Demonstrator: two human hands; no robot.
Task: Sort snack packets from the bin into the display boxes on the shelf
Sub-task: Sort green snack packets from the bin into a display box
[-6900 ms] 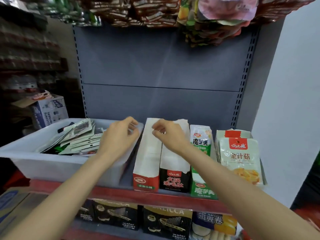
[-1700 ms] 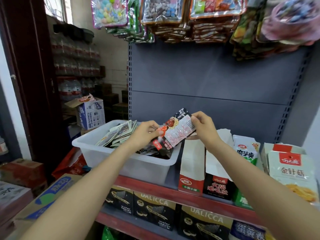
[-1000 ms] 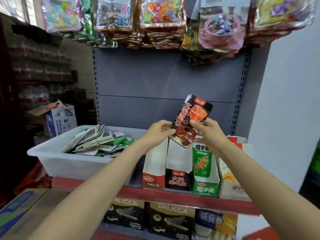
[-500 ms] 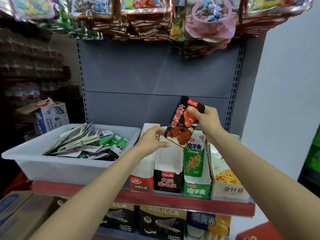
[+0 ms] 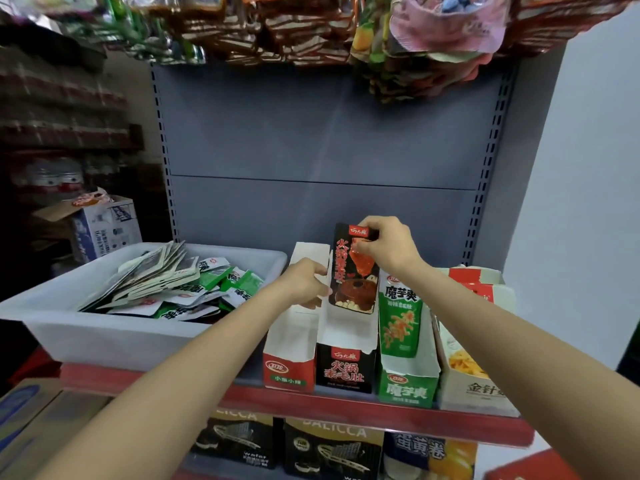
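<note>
Change: since half a second ago the black packet (image 5: 353,271) comes lower and stands now upright, its lower edge inside the open top of the black display box (image 5: 346,358); the left hand goes from under the packet to the box wall
Right hand: the right hand (image 5: 384,249) pinches the top corner of the packet with fingers curled, so the packet hangs straight under the hand and can slide down
Left hand: the left hand (image 5: 304,284) grips the white wall between the black box and the red box (image 5: 289,355) on its left; I judge it keeps the slot wide and the box steady
Why this box: the print on the packet matches the print on the box front, so this is the right place for it
Beside: to the right of the right hand stands the green box (image 5: 407,379), already with a green packet, and further right a beige box (image 5: 474,382)
Bin: to the left of the left hand, the white bin (image 5: 104,337) holds many packets more, so the task is early
Next: release after the packet is deeper, I think
Risk: the packet can catch on the wall edge and bend
</note>
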